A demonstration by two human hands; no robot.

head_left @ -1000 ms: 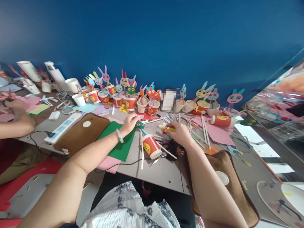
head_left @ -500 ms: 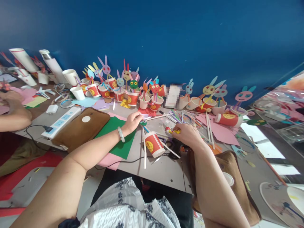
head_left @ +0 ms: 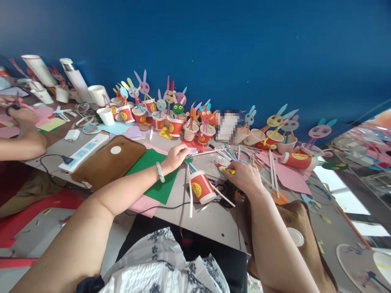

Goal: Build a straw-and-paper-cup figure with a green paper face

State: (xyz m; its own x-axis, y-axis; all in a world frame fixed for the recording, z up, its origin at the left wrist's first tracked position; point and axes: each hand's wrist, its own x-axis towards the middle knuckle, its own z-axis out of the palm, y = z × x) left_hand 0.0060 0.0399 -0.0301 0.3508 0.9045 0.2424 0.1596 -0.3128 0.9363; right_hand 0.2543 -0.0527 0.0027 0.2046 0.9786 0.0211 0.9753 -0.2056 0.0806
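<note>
My left hand [head_left: 176, 158] is closed, its fingers pinched at the small green head of a paper cup figure [head_left: 202, 187]. The red cup hangs tilted below, with white straws sticking out and a blue straw leading up to the head. A scrap of pale purple paper shows by the fingertips. To the right, my right hand [head_left: 244, 174] is closed round a small yellow-and-red tube [head_left: 227, 170], mostly hidden by the fingers. Black-handled scissors [head_left: 227, 193] lie partly behind the cup. Loose straws [head_left: 241, 152] are scattered beyond my right hand.
Finished cup figures with rabbit-like heads [head_left: 176, 122] line the blue wall. Brown plush pouches [head_left: 114, 162] lie on both sides, near green paper [head_left: 159, 179] and a power strip [head_left: 84, 152]. Pink paper [head_left: 290, 179] is at right. Another person's hand [head_left: 26, 118] works far left.
The whole view has shifted slightly, so things appear a little further right. Both hands keep their grips with little movement. At far left, the other person's hand now shows with scissors.
</note>
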